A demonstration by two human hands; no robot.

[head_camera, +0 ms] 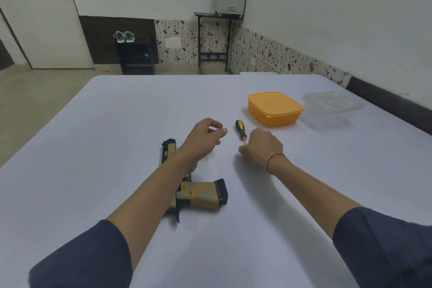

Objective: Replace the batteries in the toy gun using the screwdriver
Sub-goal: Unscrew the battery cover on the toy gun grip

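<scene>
On the white cloth-covered tabletop, in the head view, a tan-and-black plastic toy gun lies on its side near the front middle. Its muzzle points away from the person and its butt is turned to the right. The left forearm crosses over the gun's middle and hides that part.

The left hand is just right of the muzzle end, clear of the gun. Its grip is loose: the fingers are softly curled, with a gap between them and the thumb, and nothing shows inside.

Just to its right, a black-and-yellow-handled screwdriver lies flat. Its handle is farthest from the person, and its thin metal shaft runs back toward the right hand. That hand sits knuckles-up with its fingers curled down at the shaft's end. The fingertips are hidden behind the hand, so I cannot tell whether its grip has closed on the shaft or only touches it. A thin red thread circles the right wrist.

Farther back on the right stands a square orange plastic box with its lid on. Just beside it, to the right, is a clear plastic container.

Beyond the tabletop, a pair of pale sports shoes sits on a black rack by the wall.
</scene>
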